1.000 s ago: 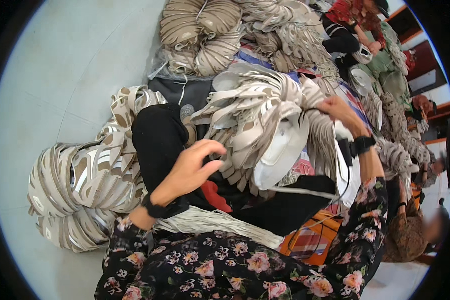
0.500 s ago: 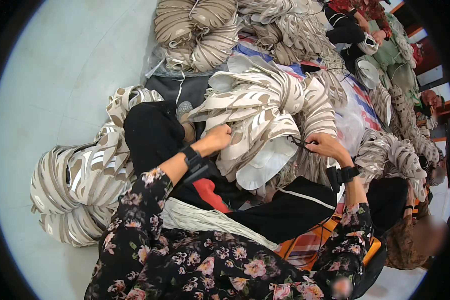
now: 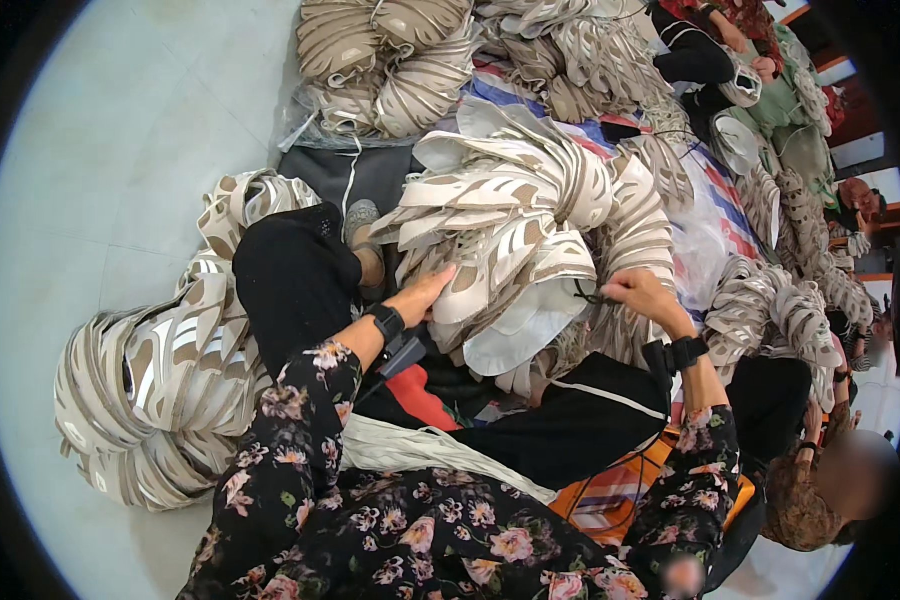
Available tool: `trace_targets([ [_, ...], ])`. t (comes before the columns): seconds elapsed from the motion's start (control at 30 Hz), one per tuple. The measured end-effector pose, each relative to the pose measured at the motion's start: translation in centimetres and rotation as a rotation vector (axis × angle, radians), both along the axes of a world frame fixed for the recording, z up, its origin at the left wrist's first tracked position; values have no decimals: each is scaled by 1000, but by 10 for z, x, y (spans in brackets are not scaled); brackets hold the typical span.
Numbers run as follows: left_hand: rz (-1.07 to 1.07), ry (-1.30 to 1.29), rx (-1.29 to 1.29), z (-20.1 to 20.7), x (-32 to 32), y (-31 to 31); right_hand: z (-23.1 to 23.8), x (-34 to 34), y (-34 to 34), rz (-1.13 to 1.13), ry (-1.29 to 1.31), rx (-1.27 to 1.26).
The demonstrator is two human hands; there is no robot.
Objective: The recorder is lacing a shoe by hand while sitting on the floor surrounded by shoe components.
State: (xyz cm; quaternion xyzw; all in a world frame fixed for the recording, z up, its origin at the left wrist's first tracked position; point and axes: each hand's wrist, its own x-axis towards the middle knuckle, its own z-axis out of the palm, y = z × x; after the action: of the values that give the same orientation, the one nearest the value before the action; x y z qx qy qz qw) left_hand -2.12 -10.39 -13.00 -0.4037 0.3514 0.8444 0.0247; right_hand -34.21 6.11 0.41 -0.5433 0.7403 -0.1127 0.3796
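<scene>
In front of me lies a loose bundle of beige and white shoe uppers [image 3: 530,215], fanned out with pale linings showing. My left hand [image 3: 422,296] grips the near left edge of an upper, thumb on top; the other fingers are partly hidden under it. My right hand [image 3: 642,297] is closed on small black scissors [image 3: 589,294] at the bundle's right side. The blades are too small to make out clearly. Across my lap runs a bunch of white cords [image 3: 425,450].
Tied bundles of uppers lie at left [image 3: 165,385], at the back [image 3: 385,65] and at right [image 3: 770,310]. A striped sheet [image 3: 720,200] and clear plastic [image 3: 698,235] lie beneath some of them. Other people sit along the right; one co-worker's hand [image 3: 730,38] shows at the top.
My left hand has slid slightly down and left along the upper's edge, its fingers straighter. My right hand has shifted slightly left with the scissors. The view has shifted a little.
</scene>
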Motion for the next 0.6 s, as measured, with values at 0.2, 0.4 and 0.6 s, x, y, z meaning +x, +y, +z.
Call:
trace_targets([
  [0.2,213,130,233,7,-5,20,48,2,-24,-299,-31,50],
  [0.4,201,54,320,44,-55,45,126,-14,-72,-233,187,-22],
  [0.6,476,388,352,126,-57,13,214,46,-132,134,383,-276],
])
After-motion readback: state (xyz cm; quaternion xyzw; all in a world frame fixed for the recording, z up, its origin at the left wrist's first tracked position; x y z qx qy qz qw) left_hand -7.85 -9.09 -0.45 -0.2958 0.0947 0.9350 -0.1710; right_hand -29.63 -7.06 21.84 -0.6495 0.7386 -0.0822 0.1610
